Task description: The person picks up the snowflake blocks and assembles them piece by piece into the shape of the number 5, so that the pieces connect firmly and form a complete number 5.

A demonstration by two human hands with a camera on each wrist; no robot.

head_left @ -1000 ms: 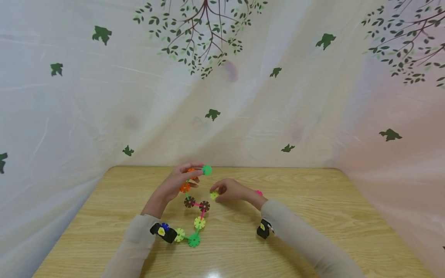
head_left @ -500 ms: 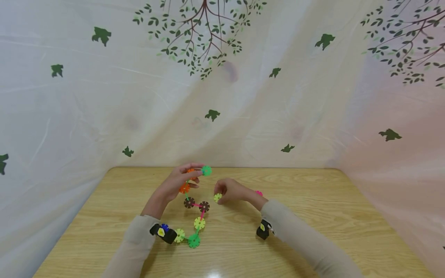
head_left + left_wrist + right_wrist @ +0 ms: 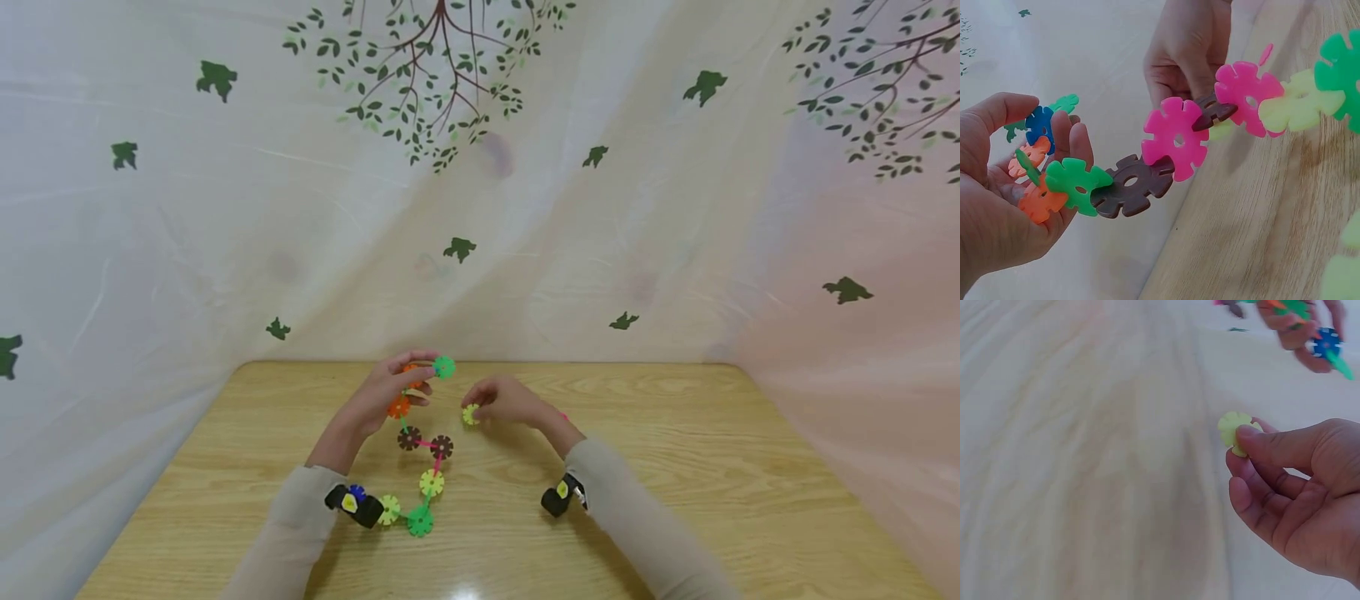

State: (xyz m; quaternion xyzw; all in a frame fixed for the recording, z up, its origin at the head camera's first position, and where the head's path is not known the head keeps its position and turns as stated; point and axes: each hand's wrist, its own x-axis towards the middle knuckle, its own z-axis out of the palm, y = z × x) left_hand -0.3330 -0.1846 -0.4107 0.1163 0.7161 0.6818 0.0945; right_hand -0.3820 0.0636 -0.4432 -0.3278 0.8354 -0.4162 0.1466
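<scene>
My left hand (image 3: 378, 396) holds the upper end of a chain of notched flower-shaped plastic discs, in the head view. A blue disc (image 3: 1039, 129) is pinched by the thumb in the left wrist view, and a green disc (image 3: 444, 367) sticks out beyond the fingertips. Orange discs (image 3: 1041, 201) lie by the palm. Below, the chain runs through brown discs (image 3: 442, 447), pink discs (image 3: 1175, 139), a yellow disc (image 3: 432, 482) and a lower green disc (image 3: 421, 521). Apart from the chain, my right hand (image 3: 508, 402) pinches a loose pale yellow disc (image 3: 1230, 428) between thumb and fingers.
A wooden table (image 3: 675, 483) lies under both hands. Behind my right wrist, a pink disc (image 3: 564, 415) is partly hidden. A pale curtain (image 3: 525, 275) with printed leaves and birds hangs behind the table. Each wrist bears a black camera (image 3: 557, 498).
The right hand has moved slightly right and then up with the yellow disc, away from the chain, and its wrist has turned. My left hand and the chain have stayed nearly still.
</scene>
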